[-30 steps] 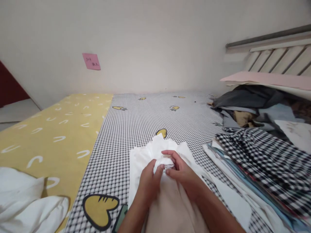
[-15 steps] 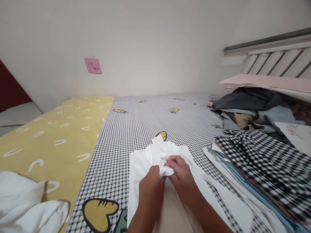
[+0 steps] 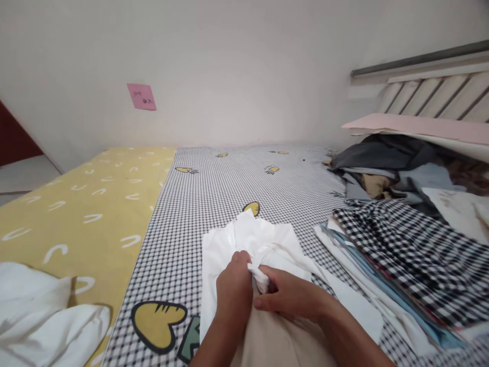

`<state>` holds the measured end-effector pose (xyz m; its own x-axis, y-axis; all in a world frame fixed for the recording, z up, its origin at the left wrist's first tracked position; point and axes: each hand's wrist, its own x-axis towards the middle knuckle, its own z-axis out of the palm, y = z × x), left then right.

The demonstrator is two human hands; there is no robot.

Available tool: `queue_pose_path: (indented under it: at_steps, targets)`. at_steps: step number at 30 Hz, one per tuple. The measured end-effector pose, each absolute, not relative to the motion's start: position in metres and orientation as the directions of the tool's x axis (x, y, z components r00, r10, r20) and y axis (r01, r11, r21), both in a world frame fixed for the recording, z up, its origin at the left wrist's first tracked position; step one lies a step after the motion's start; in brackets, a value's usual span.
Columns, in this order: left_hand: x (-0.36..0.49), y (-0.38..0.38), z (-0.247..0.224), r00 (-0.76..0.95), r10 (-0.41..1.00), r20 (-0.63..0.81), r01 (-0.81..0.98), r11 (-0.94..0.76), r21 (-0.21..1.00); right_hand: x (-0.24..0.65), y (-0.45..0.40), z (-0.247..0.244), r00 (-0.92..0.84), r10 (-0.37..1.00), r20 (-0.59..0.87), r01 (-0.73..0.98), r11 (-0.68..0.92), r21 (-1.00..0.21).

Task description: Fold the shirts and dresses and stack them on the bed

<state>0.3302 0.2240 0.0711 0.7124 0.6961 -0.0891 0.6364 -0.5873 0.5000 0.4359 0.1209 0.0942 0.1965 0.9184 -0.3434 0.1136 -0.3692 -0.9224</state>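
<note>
A white shirt point(image 3: 218, 247) lies spread on the checked sheet in front of me. Its nearer part looks beige point(image 3: 273, 336) in the shade below my hands. My left hand point(image 3: 235, 283) is closed on the shirt's fabric near its middle. Just to the right, my right hand point(image 3: 286, 293) pinches a bunched, twisted bit of the same white cloth, with the thumb toward me. Some of the fingertips on both hands are hidden by the cloth.
Folded clothes with a black-and-white checked garment point(image 3: 412, 250) on top lie at right, a dark heap point(image 3: 382, 155) behind them. A crumpled white cloth point(image 3: 46, 316) rests on the yellow sheet point(image 3: 110, 204) at left. A pink note point(image 3: 141, 97) is on the wall.
My right hand has turned flatter and moved a little down, drawing the bunched cloth toward me. My left hand keeps its hold in nearly the same spot. The view has shifted slightly.
</note>
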Motion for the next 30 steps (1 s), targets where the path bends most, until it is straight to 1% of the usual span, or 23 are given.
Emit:
queue_pose_path:
  at_steps: [2, 4, 7, 9, 11, 13, 16, 21, 22, 23, 24, 25, 26, 27, 28, 30]
  targets:
    - [0.33, 0.223, 0.073, 0.724, 0.683, -0.096, 0.626, -0.59, 0.51, 0.434, 0.124, 0.088, 0.288, 0.878, -0.383, 0.013, -0.403, -0.915]
    - [0.331, 0.222, 0.074, 0.726, 0.68, -0.098, 0.619, -0.585, 0.523, 0.431, 0.126, 0.079, 0.412, 0.844, -0.344, 0.013, -0.383, -0.924]
    - [0.331, 0.223, 0.074, 0.719, 0.689, -0.091, 0.622, -0.579, 0.527, 0.428, 0.128, 0.069, 0.523, 0.818, -0.239, 0.08, -0.327, -0.942]
    - [0.331, 0.224, 0.074, 0.721, 0.687, -0.096, 0.621, -0.577, 0.531, 0.427, 0.127, 0.068, 0.595, 0.784, -0.175, 0.143, -0.318, -0.937]
    - [0.331, 0.224, 0.074, 0.722, 0.683, -0.11, 0.622, -0.572, 0.535, 0.425, 0.124, 0.071, 0.651, 0.748, -0.128, 0.214, -0.344, -0.914]
    - [0.332, 0.224, 0.075, 0.723, 0.682, -0.112, 0.624, -0.575, 0.529, 0.424, 0.121, 0.077, 0.699, 0.709, -0.091, 0.299, -0.405, -0.864]
    - [0.332, 0.223, 0.075, 0.726, 0.681, -0.097, 0.623, -0.592, 0.511, 0.424, 0.113, 0.085, 0.751, 0.658, -0.053, 0.394, -0.511, -0.764]
    - [0.332, 0.222, 0.071, 0.736, 0.673, -0.073, 0.62, -0.626, 0.473, 0.434, 0.096, 0.089, 0.767, 0.633, -0.105, 0.464, -0.66, -0.591]
    - [0.332, 0.222, 0.071, 0.734, 0.676, -0.07, 0.622, -0.627, 0.469, 0.436, 0.094, 0.089, 0.756, 0.645, -0.113, 0.472, -0.656, -0.59]
    - [0.332, 0.222, 0.071, 0.731, 0.679, -0.069, 0.625, -0.625, 0.468, 0.437, 0.093, 0.089, 0.736, 0.665, -0.128, 0.462, -0.631, -0.623]
    - [0.332, 0.222, 0.071, 0.728, 0.682, -0.071, 0.627, -0.621, 0.471, 0.438, 0.093, 0.088, 0.713, 0.685, -0.149, 0.42, -0.588, -0.691]
    - [0.332, 0.221, 0.071, 0.726, 0.684, -0.077, 0.629, -0.614, 0.477, 0.439, 0.094, 0.088, 0.689, 0.702, -0.177, 0.339, -0.529, -0.778]
    - [0.332, 0.221, 0.072, 0.724, 0.685, -0.081, 0.629, -0.608, 0.484, 0.438, 0.095, 0.088, 0.662, 0.719, -0.211, 0.221, -0.456, -0.862]
    - [0.333, 0.221, 0.073, 0.725, 0.684, -0.086, 0.627, -0.603, 0.492, 0.437, 0.096, 0.088, 0.63, 0.734, -0.252, 0.077, -0.382, -0.921]
    - [0.333, 0.22, 0.074, 0.725, 0.683, -0.092, 0.626, -0.598, 0.5, 0.435, 0.095, 0.088, 0.594, 0.749, -0.294, -0.072, -0.314, -0.947]
    - [0.333, 0.22, 0.076, 0.724, 0.682, -0.107, 0.628, -0.586, 0.511, 0.43, 0.09, 0.092, 0.527, 0.778, -0.342, -0.315, -0.195, -0.929]
